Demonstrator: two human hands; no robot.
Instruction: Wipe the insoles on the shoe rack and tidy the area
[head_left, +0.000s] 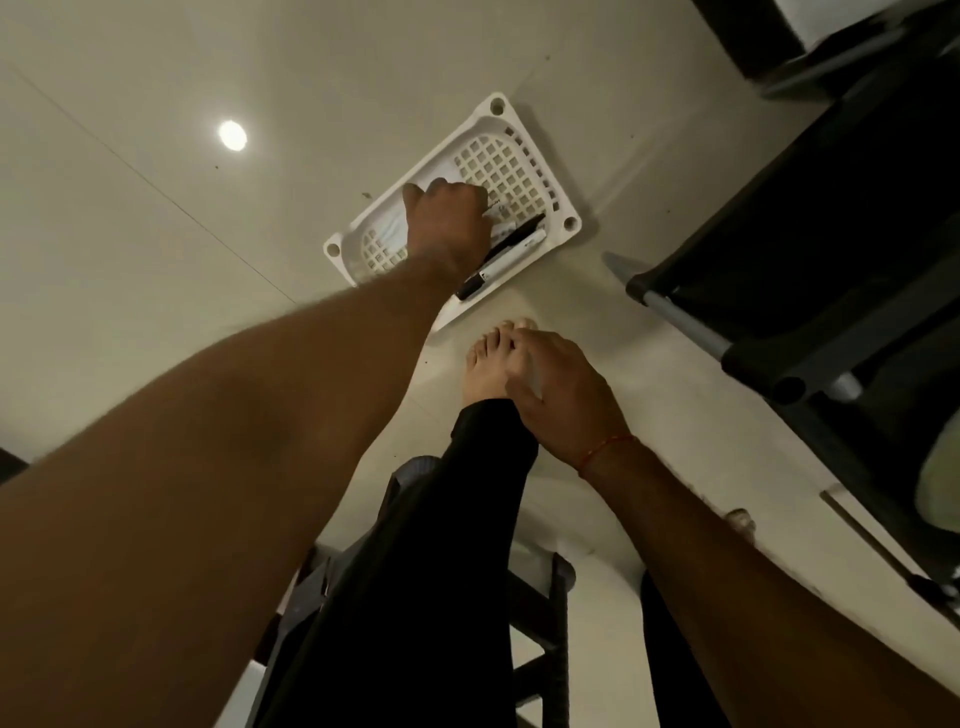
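**Left hand in floor tray, right hand at foot, shoe rack off to the right**

Head view, looking straight down at the tiled floor (156, 156). A white lattice tray (496, 111) sits on the floor ahead of the person's bare foot (485, 369).

The left hand (449, 223) reaches into the tray near its middle. Its fingers are curled down around a white packet (392, 223), with the thumb on the far side. Part of the packet sticks out on each side of the hand, and there is some print on the right part.

Along the tray's right-hand long edge lie a black marker (522, 233) and a white marker (511, 257) with a black cap, side by side and touching the hand's edge.

The right hand (561, 395) is over the toes of the foot, fingers bent, pinching a small pale object (534, 379). What that object is can't be told. There is a red thread (605, 449) on that wrist. A black trouser leg (441, 545) runs down from the foot.

The shoe rack (831, 234), black fabric shelves on grey tubes (685, 322), stands on the floor at the right side of the view, well apart from the tray. On a shelf at the far right edge lies a pale rounded piece (935, 488). It may be an insole, but it is too cut off to confirm. Neither hand touches the rack.

There is a bright round light reflection (232, 135) on the floor at upper left, and a dark slatted seat (553, 629) below the leg.
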